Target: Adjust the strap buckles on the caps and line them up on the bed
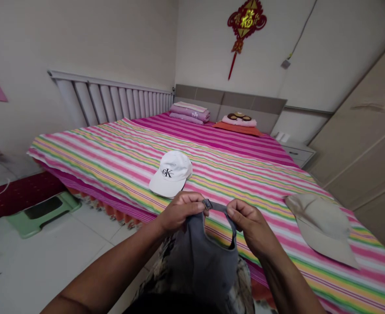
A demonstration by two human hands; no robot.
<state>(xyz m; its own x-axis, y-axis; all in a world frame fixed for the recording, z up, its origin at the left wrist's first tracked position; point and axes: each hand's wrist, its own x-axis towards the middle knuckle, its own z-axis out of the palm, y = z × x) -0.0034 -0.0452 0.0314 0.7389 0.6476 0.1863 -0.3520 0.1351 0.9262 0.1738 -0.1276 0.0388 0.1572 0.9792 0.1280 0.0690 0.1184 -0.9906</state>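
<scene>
A grey baseball cap (pixel 208 261) hangs between my two hands, its back opening and adjustable strap facing up. My left hand (pixel 184 211) pinches the strap beside its metal buckle (pixel 207 203). At the strap's other end, my right hand (pixel 246 220) has thumb and fingers closed on the cap. Beyond my hands, a white cap (pixel 172 173) with black "CK" letters lies on the striped bedspread (pixel 114 161). Over to the right rests a beige cap (pixel 321 224), its brim toward me.
Folded purple bedding (pixel 190 113) and an orange pillow (pixel 236 127) lie by the headboard (pixel 232 102). A white radiator (pixel 114 98) lines the left wall. On the floor stands a green stool (pixel 45 213); a nightstand (pixel 299 152) is at the bed's far right.
</scene>
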